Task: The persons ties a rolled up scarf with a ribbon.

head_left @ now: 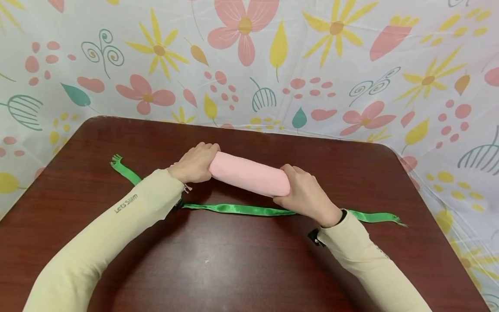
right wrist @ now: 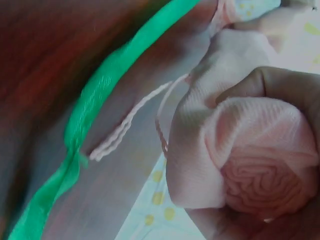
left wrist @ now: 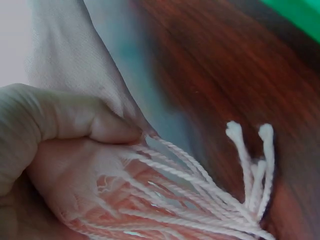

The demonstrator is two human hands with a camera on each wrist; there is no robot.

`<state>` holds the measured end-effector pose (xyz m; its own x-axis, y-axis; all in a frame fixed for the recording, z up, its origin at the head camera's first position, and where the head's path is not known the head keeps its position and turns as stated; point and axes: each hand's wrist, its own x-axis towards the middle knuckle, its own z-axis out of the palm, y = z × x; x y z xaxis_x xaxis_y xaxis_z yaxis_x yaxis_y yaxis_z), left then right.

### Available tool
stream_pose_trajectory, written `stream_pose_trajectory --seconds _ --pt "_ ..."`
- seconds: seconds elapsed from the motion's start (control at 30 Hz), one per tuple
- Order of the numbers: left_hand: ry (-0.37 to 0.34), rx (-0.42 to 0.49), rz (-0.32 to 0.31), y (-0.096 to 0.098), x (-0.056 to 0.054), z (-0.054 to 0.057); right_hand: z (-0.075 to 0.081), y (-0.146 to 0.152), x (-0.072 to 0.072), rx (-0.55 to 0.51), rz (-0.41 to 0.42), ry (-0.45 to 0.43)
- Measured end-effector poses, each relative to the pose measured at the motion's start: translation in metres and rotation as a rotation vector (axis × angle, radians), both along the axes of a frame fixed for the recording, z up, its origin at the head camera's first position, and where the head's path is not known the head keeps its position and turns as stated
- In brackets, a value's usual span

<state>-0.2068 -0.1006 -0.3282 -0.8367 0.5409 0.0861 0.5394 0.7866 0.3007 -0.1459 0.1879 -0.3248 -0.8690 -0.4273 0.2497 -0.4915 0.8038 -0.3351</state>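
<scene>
A pink scarf (head_left: pixel 249 174), rolled into a thick cylinder, is held above the table between both hands. My left hand (head_left: pixel 197 162) grips its left end; in the left wrist view the thumb presses on the cloth and the scarf's twisted fringe (left wrist: pixel 200 195) hangs out beside it. My right hand (head_left: pixel 306 190) grips the other end, where the right wrist view shows the spiral of rolled layers. Below the roll, a green satin ribbon (head_left: pixel 239 209) lies across the table, partly hidden by the forearms.
The dark reddish-brown table (head_left: pixel 234 264) has rounded far corners. A white cloth (head_left: pixel 249 82) printed with flowers and leaves hangs behind it. The ribbon's left end (head_left: pixel 126 171) angles toward the far left, and its right end (head_left: pixel 378 216) lies beyond the right wrist.
</scene>
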Motion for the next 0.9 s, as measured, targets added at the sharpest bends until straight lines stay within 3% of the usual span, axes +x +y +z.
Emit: stream_pose_trajectory --seconds 0.23,0.57,0.9 --pt "0.036 0.008 -0.018 0.004 -0.007 0.004 0.005 -0.004 0.016 -0.021 -0.045 -0.008" --pt "0.001 0.06 -0.099 0.01 -0.016 0.003 0.008 -0.006 0.041 -0.082 -0.104 -0.027" --pt "0.053 0.117 -0.145 0.015 -0.019 0.005 0.013 -0.012 0.067 -0.154 -0.144 -0.047"
